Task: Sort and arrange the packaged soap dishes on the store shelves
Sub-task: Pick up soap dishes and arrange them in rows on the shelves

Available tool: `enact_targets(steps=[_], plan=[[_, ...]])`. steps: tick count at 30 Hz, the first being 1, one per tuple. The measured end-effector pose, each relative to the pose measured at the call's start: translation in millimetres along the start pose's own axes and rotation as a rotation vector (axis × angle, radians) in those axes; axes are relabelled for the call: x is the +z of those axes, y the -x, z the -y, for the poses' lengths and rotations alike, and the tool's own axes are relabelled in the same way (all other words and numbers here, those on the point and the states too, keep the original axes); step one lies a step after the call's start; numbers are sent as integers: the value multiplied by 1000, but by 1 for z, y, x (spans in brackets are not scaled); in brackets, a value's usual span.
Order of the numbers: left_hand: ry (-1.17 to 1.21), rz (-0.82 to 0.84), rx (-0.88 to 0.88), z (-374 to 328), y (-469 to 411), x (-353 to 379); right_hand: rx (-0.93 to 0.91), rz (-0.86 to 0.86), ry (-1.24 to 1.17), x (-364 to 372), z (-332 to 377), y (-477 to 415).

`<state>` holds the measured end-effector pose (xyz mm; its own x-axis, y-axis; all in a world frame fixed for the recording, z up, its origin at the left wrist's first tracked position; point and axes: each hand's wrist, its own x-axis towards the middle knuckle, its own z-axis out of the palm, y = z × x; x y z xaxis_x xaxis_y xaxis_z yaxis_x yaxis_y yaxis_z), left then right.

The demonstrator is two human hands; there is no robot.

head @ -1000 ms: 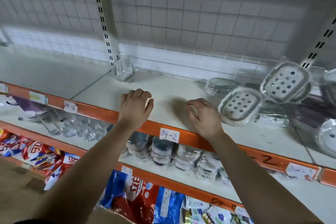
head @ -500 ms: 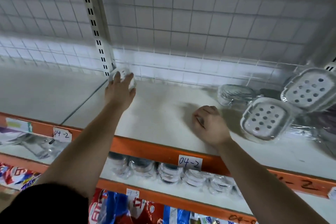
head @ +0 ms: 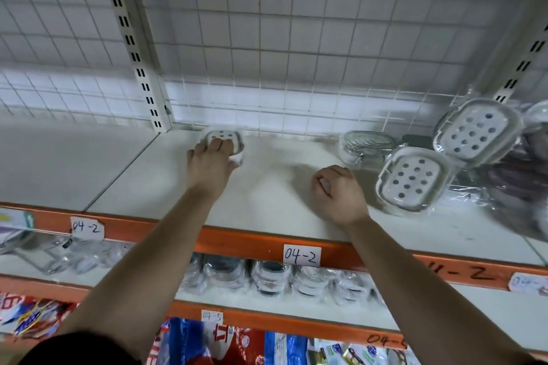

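Left hand (head: 212,163) has shot from the front edge to the back corner, fingers clamped over the lone soap dish (head: 226,139) beside the post (head: 147,92). Right hand (head: 338,194) stays fisted, empty, on the shelf (head: 267,187). Retrieval underway, I'd say.

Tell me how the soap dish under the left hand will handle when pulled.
Probably light: the left hand covers the soap dish alone. Its glossy film wrap likely slides easily on the smooth shelf. Seemingly rigid plastic, unlikely to flop.

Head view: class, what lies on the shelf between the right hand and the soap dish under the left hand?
Nothing: in the head view, only bare white shelf separates the right hand from that soap dish under the left hand.
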<state>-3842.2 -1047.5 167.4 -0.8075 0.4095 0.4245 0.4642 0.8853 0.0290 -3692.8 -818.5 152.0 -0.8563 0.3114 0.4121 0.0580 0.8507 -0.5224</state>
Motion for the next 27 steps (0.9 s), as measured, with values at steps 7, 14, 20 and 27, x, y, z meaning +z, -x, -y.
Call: enact_targets(steps=[7,14,20,27], plan=[[273,-239,110,-53,18,-20,45,-91,-26,-10,-8,4],[655,-168,-20,-83,35,-19,47,-140,-65,-13,-10,6],[669,-230,-229,-80,35,-12,8,-164,-93,-15,-9,7],[463,-47,-475,-66,24,9,-54,-157,-55,-15,-3,9]])
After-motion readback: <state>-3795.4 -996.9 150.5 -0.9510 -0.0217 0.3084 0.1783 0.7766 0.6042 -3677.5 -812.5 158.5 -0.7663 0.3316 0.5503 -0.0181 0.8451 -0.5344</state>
